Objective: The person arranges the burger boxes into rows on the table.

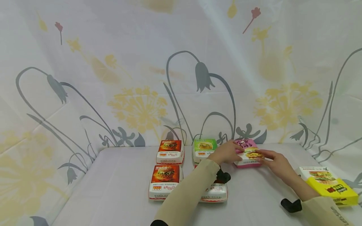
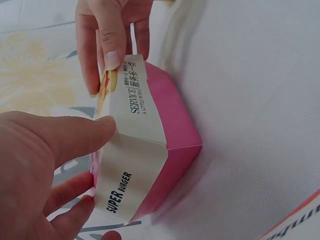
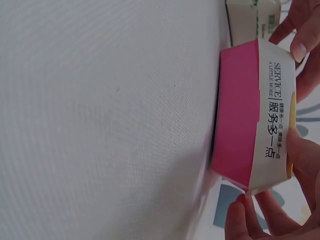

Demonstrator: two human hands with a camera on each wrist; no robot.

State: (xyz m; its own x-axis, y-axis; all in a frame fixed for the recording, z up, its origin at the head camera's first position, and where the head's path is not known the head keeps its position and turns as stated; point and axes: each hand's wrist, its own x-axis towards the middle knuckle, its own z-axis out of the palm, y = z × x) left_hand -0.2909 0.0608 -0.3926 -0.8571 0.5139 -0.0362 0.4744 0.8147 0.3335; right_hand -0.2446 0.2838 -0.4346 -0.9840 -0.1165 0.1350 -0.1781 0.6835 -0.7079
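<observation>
A pink and white burger box [image 1: 249, 161] is at the back of the table, right of the other burger boxes, held between both hands. My left hand [image 1: 227, 153] grips its left side; in the left wrist view the thumb [image 2: 85, 134] lies on the white lid and the fingers reach round the far side. On the right side my right hand [image 1: 272, 160] holds it, thumb on the lid's edge and fingers [image 3: 272, 215] behind the corner. The box's underside is at or close to the tabletop; I cannot tell whether it touches.
Left of the pink box stands a green-topped burger box [image 1: 204, 147]. Two red-topped boxes, one behind [image 1: 170, 152] and one in front [image 1: 165, 182], stand farther left. Another box [image 1: 216, 191] is partly under my left sleeve. A yellow and white box [image 1: 328, 185] lies at right.
</observation>
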